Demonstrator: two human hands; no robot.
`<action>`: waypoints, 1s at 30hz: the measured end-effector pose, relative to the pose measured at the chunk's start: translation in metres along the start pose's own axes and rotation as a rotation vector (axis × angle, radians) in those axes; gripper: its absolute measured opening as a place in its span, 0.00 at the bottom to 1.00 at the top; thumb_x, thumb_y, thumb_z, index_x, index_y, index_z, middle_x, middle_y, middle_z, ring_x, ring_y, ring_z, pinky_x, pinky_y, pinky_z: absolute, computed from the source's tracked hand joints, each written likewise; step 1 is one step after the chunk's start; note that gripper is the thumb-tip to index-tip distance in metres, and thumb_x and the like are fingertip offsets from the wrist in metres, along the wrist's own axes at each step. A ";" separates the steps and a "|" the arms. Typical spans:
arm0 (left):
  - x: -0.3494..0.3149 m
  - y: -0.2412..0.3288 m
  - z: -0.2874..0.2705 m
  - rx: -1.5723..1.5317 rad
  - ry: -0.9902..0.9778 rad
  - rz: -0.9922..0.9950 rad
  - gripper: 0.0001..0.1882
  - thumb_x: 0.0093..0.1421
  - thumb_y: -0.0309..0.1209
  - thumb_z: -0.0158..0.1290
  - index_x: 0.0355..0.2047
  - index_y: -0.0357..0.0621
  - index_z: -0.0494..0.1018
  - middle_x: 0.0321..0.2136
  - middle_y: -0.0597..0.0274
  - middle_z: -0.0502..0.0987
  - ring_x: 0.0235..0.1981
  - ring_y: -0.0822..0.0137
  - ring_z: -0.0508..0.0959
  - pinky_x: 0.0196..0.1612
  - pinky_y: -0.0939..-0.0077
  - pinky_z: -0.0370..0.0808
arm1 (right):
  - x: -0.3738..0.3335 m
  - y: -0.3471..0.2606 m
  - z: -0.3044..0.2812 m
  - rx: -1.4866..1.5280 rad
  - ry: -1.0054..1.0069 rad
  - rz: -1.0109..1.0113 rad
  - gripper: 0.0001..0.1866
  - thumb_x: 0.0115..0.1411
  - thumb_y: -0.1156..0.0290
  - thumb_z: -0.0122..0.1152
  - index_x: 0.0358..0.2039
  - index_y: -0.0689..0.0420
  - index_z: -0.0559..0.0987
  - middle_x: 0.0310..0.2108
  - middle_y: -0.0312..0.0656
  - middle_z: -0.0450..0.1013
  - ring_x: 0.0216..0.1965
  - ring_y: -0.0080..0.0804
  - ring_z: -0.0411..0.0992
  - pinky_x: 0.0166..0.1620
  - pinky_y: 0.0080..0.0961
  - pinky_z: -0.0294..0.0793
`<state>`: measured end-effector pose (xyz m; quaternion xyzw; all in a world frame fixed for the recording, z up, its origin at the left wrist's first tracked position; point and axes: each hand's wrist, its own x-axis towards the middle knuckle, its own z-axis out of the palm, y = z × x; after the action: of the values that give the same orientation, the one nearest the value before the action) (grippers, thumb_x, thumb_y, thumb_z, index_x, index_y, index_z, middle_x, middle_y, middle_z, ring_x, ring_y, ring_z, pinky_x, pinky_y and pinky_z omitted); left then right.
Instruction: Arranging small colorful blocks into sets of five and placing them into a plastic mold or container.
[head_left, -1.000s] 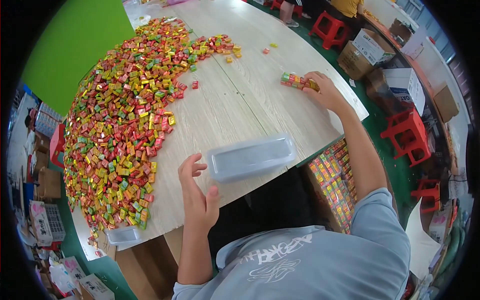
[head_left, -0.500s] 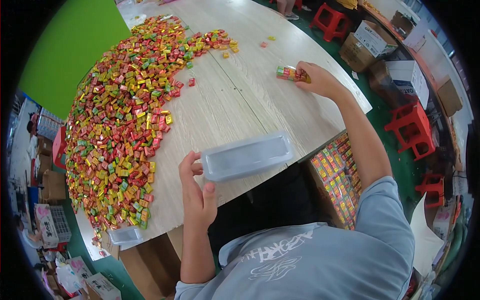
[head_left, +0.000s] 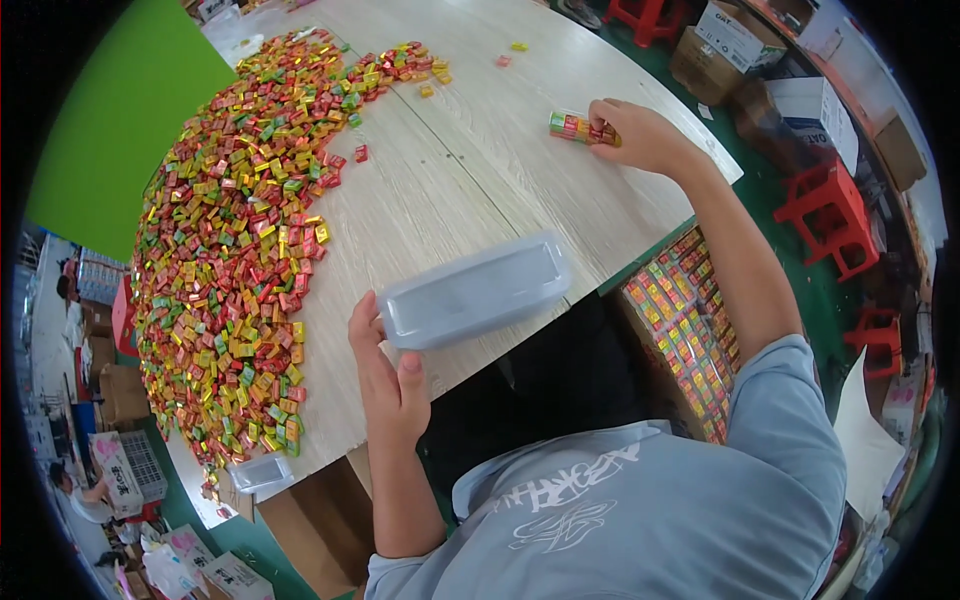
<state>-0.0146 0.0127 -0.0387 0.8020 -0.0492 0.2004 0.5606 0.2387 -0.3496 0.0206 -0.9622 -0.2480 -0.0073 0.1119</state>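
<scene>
My left hand [head_left: 392, 378] is curled around the left end of a clear plastic tray [head_left: 475, 292], thumb on its near side and fingers behind. The tray sits tilted at the table's near edge, and nothing shows inside it. Toward the far right, my right hand [head_left: 640, 138] closes over a short row of wrapped candies [head_left: 570, 125]. The row's green and red left end pokes out past my fingers; the rest is partly hidden. A huge heap of small red, yellow and green wrapped candies [head_left: 235, 250] covers the table's left side.
A second clear tray [head_left: 262, 473] lies at the table's near left corner. Below the table's right edge stands a carton of packed candies [head_left: 690, 340]. Red stools [head_left: 828, 215] and cardboard boxes [head_left: 725, 55] line the right. A green panel [head_left: 120, 120] borders the heap.
The whole view has shifted slightly. My left hand and the tray have moved a little up and left in view. My right hand stays on the candy row.
</scene>
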 end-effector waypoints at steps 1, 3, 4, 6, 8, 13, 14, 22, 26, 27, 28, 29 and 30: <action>0.001 -0.001 0.001 0.010 0.004 0.004 0.42 0.72 0.53 0.49 0.71 0.31 0.53 0.61 0.48 0.67 0.53 0.60 0.71 0.61 0.63 0.68 | 0.000 0.001 -0.001 0.002 0.001 -0.001 0.16 0.63 0.61 0.68 0.42 0.56 0.73 0.39 0.47 0.77 0.42 0.47 0.75 0.44 0.42 0.74; 0.001 0.003 0.002 0.036 -0.012 0.003 0.42 0.72 0.53 0.49 0.71 0.31 0.53 0.61 0.49 0.67 0.52 0.60 0.71 0.60 0.63 0.68 | -0.001 0.000 0.000 -0.014 -0.028 0.019 0.17 0.62 0.61 0.68 0.42 0.56 0.73 0.40 0.47 0.77 0.44 0.49 0.75 0.48 0.41 0.73; 0.002 0.004 0.002 0.058 -0.028 0.003 0.41 0.73 0.53 0.48 0.71 0.32 0.53 0.61 0.49 0.68 0.52 0.60 0.71 0.60 0.63 0.68 | -0.001 0.002 0.001 -0.014 -0.030 0.006 0.17 0.62 0.61 0.68 0.42 0.56 0.73 0.40 0.47 0.77 0.44 0.49 0.75 0.48 0.41 0.73; 0.002 0.001 -0.002 0.033 -0.013 0.005 0.39 0.73 0.51 0.48 0.71 0.32 0.54 0.60 0.49 0.68 0.51 0.61 0.71 0.59 0.63 0.68 | -0.002 0.006 0.002 -0.130 0.061 -0.122 0.15 0.64 0.63 0.66 0.42 0.55 0.71 0.42 0.47 0.75 0.46 0.48 0.73 0.53 0.42 0.70; 0.006 0.001 -0.007 0.012 0.013 0.008 0.38 0.73 0.50 0.48 0.71 0.33 0.54 0.59 0.49 0.68 0.50 0.61 0.71 0.58 0.64 0.69 | -0.002 0.002 -0.001 -0.176 0.214 -0.255 0.14 0.64 0.63 0.66 0.41 0.55 0.72 0.42 0.47 0.76 0.48 0.49 0.72 0.55 0.43 0.69; 0.040 0.023 -0.034 0.260 0.016 -0.052 0.25 0.71 0.40 0.52 0.62 0.37 0.67 0.52 0.50 0.73 0.48 0.59 0.74 0.55 0.64 0.71 | 0.035 -0.059 -0.009 -0.089 0.343 -0.388 0.12 0.63 0.63 0.65 0.38 0.56 0.75 0.43 0.47 0.76 0.49 0.50 0.73 0.56 0.44 0.70; 0.054 0.021 -0.042 0.277 0.033 -0.057 0.25 0.71 0.40 0.52 0.62 0.37 0.67 0.52 0.50 0.73 0.48 0.59 0.74 0.55 0.64 0.71 | 0.051 -0.074 -0.003 0.000 0.232 -0.439 0.11 0.64 0.63 0.65 0.38 0.56 0.75 0.43 0.46 0.75 0.49 0.50 0.73 0.55 0.44 0.70; 0.168 -0.038 -0.028 1.126 -0.121 0.165 0.26 0.63 0.40 0.59 0.57 0.41 0.73 0.55 0.49 0.74 0.57 0.49 0.72 0.59 0.50 0.70 | 0.160 -0.178 0.066 0.151 0.079 -0.617 0.11 0.62 0.65 0.64 0.42 0.54 0.77 0.43 0.46 0.76 0.49 0.48 0.75 0.50 0.45 0.75; 0.181 -0.061 0.000 1.196 -0.103 0.177 0.28 0.61 0.42 0.61 0.56 0.39 0.72 0.56 0.51 0.73 0.60 0.51 0.70 0.60 0.50 0.68 | 0.203 -0.174 0.103 0.157 0.135 -0.583 0.08 0.63 0.67 0.62 0.41 0.54 0.77 0.43 0.46 0.76 0.48 0.47 0.75 0.49 0.44 0.76; 0.176 -0.067 0.001 1.197 -0.047 0.220 0.28 0.60 0.42 0.61 0.55 0.39 0.72 0.55 0.52 0.73 0.60 0.52 0.70 0.60 0.51 0.67 | 0.209 -0.178 0.103 0.166 0.147 -0.595 0.08 0.63 0.67 0.62 0.41 0.54 0.77 0.43 0.46 0.76 0.48 0.47 0.75 0.49 0.44 0.76; 0.176 -0.075 -0.002 1.194 0.008 0.262 0.27 0.60 0.42 0.61 0.55 0.38 0.72 0.54 0.53 0.72 0.59 0.53 0.69 0.60 0.51 0.67 | 0.214 -0.182 0.106 0.177 0.140 -0.580 0.08 0.63 0.68 0.61 0.41 0.55 0.77 0.43 0.46 0.76 0.48 0.47 0.75 0.49 0.44 0.76; 0.177 -0.070 -0.004 1.201 0.005 0.253 0.27 0.60 0.42 0.61 0.55 0.38 0.72 0.54 0.53 0.72 0.59 0.53 0.69 0.60 0.51 0.67 | 0.214 -0.186 0.108 0.189 0.118 -0.559 0.07 0.63 0.68 0.60 0.40 0.55 0.76 0.42 0.46 0.76 0.48 0.48 0.75 0.48 0.44 0.77; 0.177 -0.065 -0.006 1.179 -0.030 0.222 0.27 0.60 0.42 0.61 0.54 0.39 0.73 0.54 0.53 0.72 0.59 0.53 0.70 0.60 0.51 0.67 | 0.218 -0.188 0.107 0.196 0.111 -0.564 0.07 0.63 0.68 0.60 0.40 0.55 0.76 0.42 0.46 0.76 0.48 0.48 0.75 0.48 0.44 0.77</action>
<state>0.1659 0.0680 -0.0275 0.9706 -0.0213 0.2399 -0.0039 0.3352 -0.0622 -0.0288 -0.8381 -0.4984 -0.0666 0.2113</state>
